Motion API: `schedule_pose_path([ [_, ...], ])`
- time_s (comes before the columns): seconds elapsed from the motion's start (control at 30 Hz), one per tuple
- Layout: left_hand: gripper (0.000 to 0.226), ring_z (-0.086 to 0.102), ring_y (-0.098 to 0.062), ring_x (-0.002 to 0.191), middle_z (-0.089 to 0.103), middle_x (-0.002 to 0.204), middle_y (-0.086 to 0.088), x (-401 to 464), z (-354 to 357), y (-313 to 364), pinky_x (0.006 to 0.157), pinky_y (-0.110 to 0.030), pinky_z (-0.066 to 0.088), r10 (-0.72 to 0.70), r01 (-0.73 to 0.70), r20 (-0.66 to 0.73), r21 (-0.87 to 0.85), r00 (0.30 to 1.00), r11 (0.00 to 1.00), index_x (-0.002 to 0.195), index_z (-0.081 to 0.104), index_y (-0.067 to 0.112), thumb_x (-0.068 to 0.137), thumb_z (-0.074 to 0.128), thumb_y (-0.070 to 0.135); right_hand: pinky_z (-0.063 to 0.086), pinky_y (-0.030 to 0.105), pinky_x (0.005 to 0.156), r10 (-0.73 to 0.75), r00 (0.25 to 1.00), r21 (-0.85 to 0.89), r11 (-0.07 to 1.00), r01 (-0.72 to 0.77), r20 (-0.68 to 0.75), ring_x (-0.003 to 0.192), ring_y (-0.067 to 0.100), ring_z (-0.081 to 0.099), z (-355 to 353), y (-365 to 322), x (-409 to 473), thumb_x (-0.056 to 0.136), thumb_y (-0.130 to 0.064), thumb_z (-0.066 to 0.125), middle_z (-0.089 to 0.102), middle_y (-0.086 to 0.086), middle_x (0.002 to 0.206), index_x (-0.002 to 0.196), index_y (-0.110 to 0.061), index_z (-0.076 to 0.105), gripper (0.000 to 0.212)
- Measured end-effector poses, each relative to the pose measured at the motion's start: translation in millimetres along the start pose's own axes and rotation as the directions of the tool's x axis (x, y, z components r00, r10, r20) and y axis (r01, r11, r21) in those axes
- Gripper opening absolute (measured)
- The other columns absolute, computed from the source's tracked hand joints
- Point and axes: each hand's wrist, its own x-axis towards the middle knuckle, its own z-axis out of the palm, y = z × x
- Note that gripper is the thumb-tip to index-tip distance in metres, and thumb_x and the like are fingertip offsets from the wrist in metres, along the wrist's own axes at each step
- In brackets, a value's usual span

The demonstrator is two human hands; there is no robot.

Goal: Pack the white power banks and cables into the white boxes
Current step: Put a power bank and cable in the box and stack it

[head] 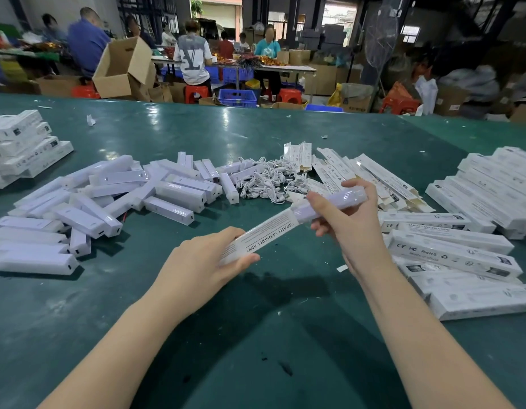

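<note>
Left hand: the left hand (205, 258) grips the near end of a long white printed cardboard box (263, 231), thumb along its lower edge and fingers (235, 231) curled over the top, clamped on it.
Right hand: the right hand (348, 222) holds a slim white plastic power bank (332, 203), thumb on the near side and fingers wrapped round the far side, closed on it.
Box and power bank: both are up above the green table (255, 335), tilted, box end low on the left, power bank end high on the right. The power bank's lower end meets the box's open mouth; how far in it sits, I cannot tell.
Loose power banks: a jumbled heap of white plastic power banks (108, 199) lies on the table to the left, some stacked across others.
Cables: a tangle of coiled white cables (267, 183) sits in the middle, just beyond the hands, touching the heap's right edge.
Flat boxes: a fan of unfilled flat white boxes (368, 175) lies just right of the cables.
Right-side boxes: rows of closed white printed boxes (453, 252) are piled on the right, near the right forearm.
Far-left stack: more white boxes stacked at the left edge (22, 146), well apart from the hands.
Background: people sit at other tables (285, 67) among brown cartons (123, 67), red stools (196, 93) and blue crates (238, 97).
</note>
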Motion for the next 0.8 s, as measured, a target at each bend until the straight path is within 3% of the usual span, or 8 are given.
schedule_pose_path([
  [0.1, 0.044, 0.055, -0.007, 0.078, 0.059, 0.081, 0.021, 0, 1, 0, 0.074, -0.03, 0.048, 0.0, 0.0, 0.008, -0.035, 1.0, 0.999, 0.115, 0.052, 0.044, 0.08, 0.042, 0.07, 0.049, 0.019, 0.051, 0.032, 0.997, 0.049, 0.998, -0.035, 0.065, 0.056, 0.013, 0.062, 3, 0, -1, 0.081, -0.01, 0.076, 0.062, 0.017, 0.087, 0.112, -0.027, 0.042, 0.049],
  [0.2, 0.043, 0.055, -0.006, 0.077, 0.06, 0.082, 0.022, 0, 0, -2, 0.073, -0.03, 0.047, -0.005, 0.005, 0.002, -0.039, 1.0, 0.999, 0.114, 0.052, 0.045, 0.08, 0.043, 0.07, 0.052, 0.021, 0.058, 0.044, 0.997, 0.04, 0.998, -0.047, 0.06, 0.058, 0.013, 0.064, 3, 1, -2, 0.082, -0.013, 0.077, 0.059, 0.02, 0.101, 0.127, -0.032, 0.037, 0.063],
  [0.3, 0.044, 0.055, -0.008, 0.077, 0.061, 0.083, 0.02, 0, 2, -1, 0.073, -0.03, 0.047, -0.006, 0.006, -0.01, -0.03, 1.0, 1.0, 0.114, 0.051, 0.045, 0.079, 0.041, 0.071, 0.053, 0.022, 0.06, -0.056, 0.997, -0.071, 0.996, 0.053, -0.047, 0.057, 0.02, 0.068, 4, 0, -6, 0.078, -0.019, 0.082, 0.07, 0.012, 0.089, 0.119, -0.039, 0.033, 0.067],
  [0.43, 0.046, 0.055, -0.007, 0.076, 0.06, 0.082, 0.02, 0, 2, 1, 0.072, -0.031, 0.048, -0.015, 0.014, -0.031, -0.052, 0.999, 0.999, 0.114, 0.052, 0.044, 0.079, 0.04, 0.071, 0.051, 0.023, 0.052, -0.125, 0.987, -0.083, 0.99, 0.117, -0.097, 0.06, 0.023, 0.071, 12, 1, -11, 0.085, -0.027, 0.076, 0.073, 0.006, 0.082, 0.101, -0.033, 0.035, 0.044],
  [0.53, 0.047, 0.055, -0.004, 0.075, 0.059, 0.081, 0.021, 0, 1, 1, 0.071, -0.03, 0.047, -0.031, 0.029, -0.036, -0.067, 0.999, 0.997, 0.113, 0.052, 0.044, 0.077, 0.039, 0.072, 0.052, 0.023, 0.055, -0.111, 0.994, -0.134, 0.985, 0.107, -0.021, 0.072, 0.01, 0.07, 19, 1, -15, 0.097, -0.039, 0.057, 0.071, -0.003, 0.093, 0.092, -0.032, 0.061, 0.009],
  [0.6, 0.045, 0.056, -0.006, 0.077, 0.06, 0.083, 0.02, 0, 0, 1, 0.072, -0.031, 0.047, -0.04, 0.038, -0.023, -0.078, 0.999, 0.996, 0.112, 0.052, 0.045, 0.078, 0.041, 0.071, 0.052, 0.024, 0.063, -0.096, 0.994, -0.212, 0.972, 0.105, 0.053, 0.088, 0.006, 0.067, 22, 1, -17, 0.098, -0.047, 0.045, 0.068, 0.001, 0.106, 0.079, -0.04, 0.073, 0.035],
  [0.67, 0.043, 0.056, -0.006, 0.078, 0.061, 0.083, 0.02, -1, 0, 2, 0.073, -0.031, 0.047, -0.037, 0.036, -0.015, -0.095, 0.999, 0.995, 0.112, 0.052, 0.045, 0.078, 0.042, 0.07, 0.052, 0.022, 0.068, -0.079, 0.992, -0.236, 0.966, 0.1, 0.098, 0.102, 0.007, 0.063, 25, -1, -19, 0.099, -0.048, 0.04, 0.063, 0.0, 0.117, 0.074, -0.049, 0.073, 0.041],
  [0.8, 0.043, 0.056, -0.007, 0.078, 0.061, 0.084, 0.018, -1, 1, 3, 0.073, -0.032, 0.048, -0.029, 0.026, -0.016, -0.12, 0.999, 0.992, 0.112, 0.053, 0.044, 0.079, 0.043, 0.069, 0.053, 0.021, 0.068, -0.044, 0.993, -0.208, 0.976, 0.066, 0.108, 0.108, 0.016, 0.06, 23, 2, -17, 0.104, -0.026, 0.041, 0.064, 0.005, 0.116, 0.077, -0.033, 0.072, 0.041],
])
